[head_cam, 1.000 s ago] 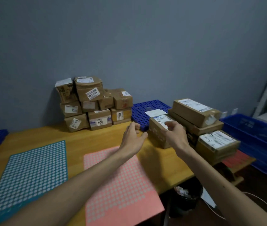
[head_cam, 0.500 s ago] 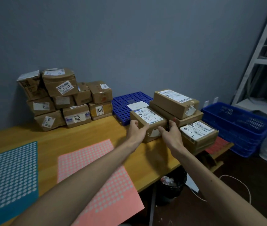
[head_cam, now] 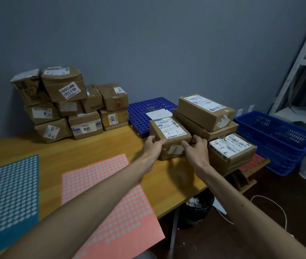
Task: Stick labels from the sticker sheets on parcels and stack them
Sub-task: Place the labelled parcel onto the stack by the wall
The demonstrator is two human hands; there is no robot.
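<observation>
We judged the box [head_cam: 169,135] to be light, stiff cardboard, a little slick with tape, and best taken by its two opposite sides. It sat at our 1 o'clock on the table [head_cam: 92,150], just beside the parcels [head_cam: 206,113]. Our left hand [head_cam: 153,146] gripped its 9 o'clock side and our right hand [head_cam: 197,148] its 3 o'clock corner, fingers curled over the edges.

brown labelled parcel [head_cam: 170,137] upright at table edge, pink sticker sheet [head_cam: 109,202] flat nearby

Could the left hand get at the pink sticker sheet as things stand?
Probably yes: the pink sticker sheet lies uncovered below that forearm, though the left hand grips the parcel and must release it first.
</observation>
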